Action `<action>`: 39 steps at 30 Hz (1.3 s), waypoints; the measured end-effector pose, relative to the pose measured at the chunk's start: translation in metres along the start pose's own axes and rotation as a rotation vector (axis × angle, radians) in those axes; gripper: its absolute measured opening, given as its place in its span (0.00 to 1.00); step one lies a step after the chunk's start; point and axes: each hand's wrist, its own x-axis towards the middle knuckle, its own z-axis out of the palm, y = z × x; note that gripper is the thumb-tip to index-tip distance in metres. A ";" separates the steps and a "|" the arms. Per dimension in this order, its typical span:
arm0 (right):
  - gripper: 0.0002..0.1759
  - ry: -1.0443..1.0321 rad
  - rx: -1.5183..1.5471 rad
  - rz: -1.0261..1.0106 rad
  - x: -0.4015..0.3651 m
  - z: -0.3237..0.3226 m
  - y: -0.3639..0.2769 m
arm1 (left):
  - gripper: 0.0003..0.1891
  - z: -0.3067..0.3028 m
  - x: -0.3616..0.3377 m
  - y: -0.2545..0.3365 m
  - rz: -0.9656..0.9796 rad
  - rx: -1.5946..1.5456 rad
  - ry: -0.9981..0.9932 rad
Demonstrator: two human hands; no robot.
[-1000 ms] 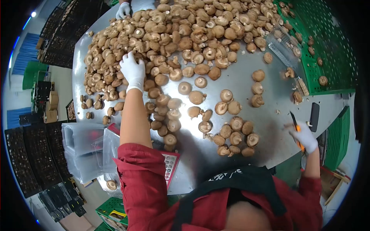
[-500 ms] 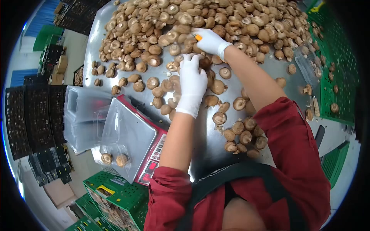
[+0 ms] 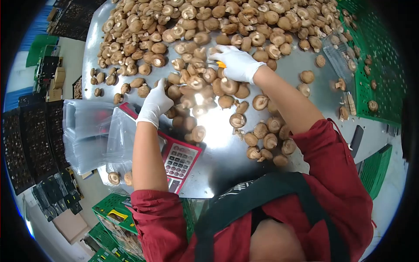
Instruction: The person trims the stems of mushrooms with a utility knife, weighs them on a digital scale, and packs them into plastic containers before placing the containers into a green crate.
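Observation:
My left hand point(image 3: 156, 105), in a white glove, is at the left edge of the loose mushrooms, above the scale. Its fingers are closed at a brown mushroom point(image 3: 166, 83), partly hidden by the fingertips. My right hand point(image 3: 237, 63), also gloved, is closed around a small knife with an orange handle point(image 3: 221, 64); its blade is hard to make out among the mushrooms. Between the hands lies a cluster of brown-capped mushrooms point(image 3: 196, 82), some with pale stems up. Another group of mushrooms point(image 3: 270, 140) sits below my right forearm.
A large mushroom heap point(image 3: 244, 19) covers the far side of the metal table point(image 3: 222, 163). To the left are a red scale point(image 3: 181, 161) and clear plastic trays point(image 3: 87, 135). A green crate point(image 3: 379, 74) stands at right, near a brush point(image 3: 351, 104) and a dark-handled object point(image 3: 357, 140).
My left hand has moved left, away from the right hand, to the cluster's edge by the scale. My right hand remains on the orange-handled knife. The view has shifted slightly.

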 end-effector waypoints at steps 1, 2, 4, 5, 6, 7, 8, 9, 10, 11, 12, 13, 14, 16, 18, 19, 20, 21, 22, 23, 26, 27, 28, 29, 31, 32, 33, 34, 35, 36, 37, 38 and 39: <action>0.31 -0.021 0.016 0.038 -0.010 -0.002 0.004 | 0.40 0.002 -0.006 0.006 0.007 -0.032 -0.021; 0.31 -0.040 0.033 0.073 -0.019 -0.004 0.009 | 0.39 0.007 -0.010 0.009 0.052 -0.073 -0.005; 0.30 -0.036 0.091 0.015 -0.036 0.002 0.030 | 0.38 0.016 -0.020 0.015 0.137 -0.153 0.034; 0.28 -0.003 0.113 -0.020 -0.045 0.008 0.041 | 0.36 0.022 -0.028 0.024 0.195 -0.107 0.112; 0.27 0.028 0.136 -0.055 -0.053 0.013 0.051 | 0.36 0.030 -0.039 0.035 0.212 -0.019 0.218; 0.26 0.054 0.221 -0.070 -0.065 0.007 0.052 | 0.35 0.030 -0.055 0.052 0.225 -0.044 0.249; 0.26 0.078 0.248 -0.061 -0.073 0.007 0.057 | 0.34 0.031 -0.069 0.066 0.239 -0.069 0.280; 0.26 0.107 0.274 -0.051 -0.080 0.007 0.064 | 0.32 0.037 -0.080 0.074 0.313 -0.117 0.365; 0.25 0.140 0.302 -0.034 -0.088 0.007 0.068 | 0.31 0.041 -0.092 0.081 0.340 -0.176 0.408; 0.25 0.212 0.403 -0.011 -0.103 -0.005 0.054 | 0.30 0.041 -0.106 0.090 0.371 -0.314 0.401; 0.25 0.292 0.494 -0.043 -0.112 -0.011 0.045 | 0.29 0.042 -0.118 0.095 0.401 -0.453 0.393; 0.24 0.372 0.583 -0.079 -0.119 -0.015 0.038 | 0.27 0.047 -0.125 0.095 0.449 -0.583 0.362; 0.23 0.449 0.672 -0.120 -0.124 -0.016 0.029 | 0.26 0.052 -0.132 0.096 0.487 -0.661 0.323; 0.17 0.137 1.064 0.083 -0.137 -0.029 -0.004 | 0.25 0.060 -0.144 0.099 0.556 -0.810 0.246; 0.23 0.025 1.246 -0.018 -0.135 -0.014 -0.023 | 0.24 0.062 -0.156 0.105 0.668 -0.539 0.396; 0.25 0.034 1.152 -0.060 -0.139 -0.012 -0.036 | 0.24 0.067 -0.160 0.105 0.677 -0.520 0.413; 0.28 0.039 1.056 -0.101 -0.142 -0.011 -0.047 | 0.24 0.073 -0.162 0.105 0.685 -0.501 0.431; 0.34 0.032 1.045 -0.003 -0.143 -0.007 -0.051 | 0.25 0.077 -0.162 0.102 0.676 -0.505 0.429; 0.34 0.087 1.037 -0.060 -0.144 -0.005 -0.054 | 0.25 0.081 -0.163 0.099 0.667 -0.528 0.418; 0.34 0.141 1.028 -0.117 -0.146 -0.003 -0.057 | 0.25 0.084 -0.166 0.094 0.656 -0.551 0.408; 0.33 0.234 0.969 -0.140 -0.152 0.004 -0.064 | 0.23 0.091 -0.177 0.085 0.390 -1.096 0.151; 0.33 0.227 0.955 -0.123 -0.153 0.010 -0.063 | 0.23 0.093 -0.179 0.083 0.249 -1.347 0.018; 0.32 0.218 0.941 -0.106 -0.155 0.013 -0.063 | 0.24 0.096 -0.173 0.077 0.306 -1.675 -0.068; 0.31 0.220 0.905 -0.109 -0.158 0.012 -0.064 | 0.28 0.100 -0.172 0.075 0.296 -1.911 -0.115; 0.30 0.216 0.838 -0.121 -0.164 0.009 -0.066 | 0.34 0.100 -0.171 0.073 0.230 -2.309 -0.222; 0.30 0.209 0.829 -0.132 -0.166 0.011 -0.065 | 0.33 0.100 -0.171 0.071 0.263 -2.344 -0.283; 0.29 0.204 0.820 -0.144 -0.166 0.015 -0.063 | 0.32 0.100 -0.170 0.069 0.299 -2.377 -0.345; 0.29 0.202 0.809 -0.155 -0.167 0.018 -0.061 | 0.31 0.100 -0.170 0.067 0.339 -2.407 -0.409; 0.29 0.193 0.814 -0.131 -0.169 0.021 -0.061 | 0.32 0.099 -0.171 0.068 0.363 -2.504 -0.473; 0.28 0.204 0.809 -0.138 -0.171 0.023 -0.060 | 0.32 0.098 -0.174 0.069 0.357 -2.456 -0.426; 0.28 0.218 0.803 -0.144 -0.172 0.026 -0.060 | 0.33 0.097 -0.176 0.071 0.353 -2.408 -0.382; 0.28 0.232 0.796 -0.150 -0.173 0.028 -0.059 | 0.33 0.097 -0.177 0.071 0.350 -2.358 -0.341; 0.28 0.213 0.781 -0.133 -0.174 0.030 -0.057 | 0.29 0.099 -0.176 0.069 0.396 -2.304 -0.326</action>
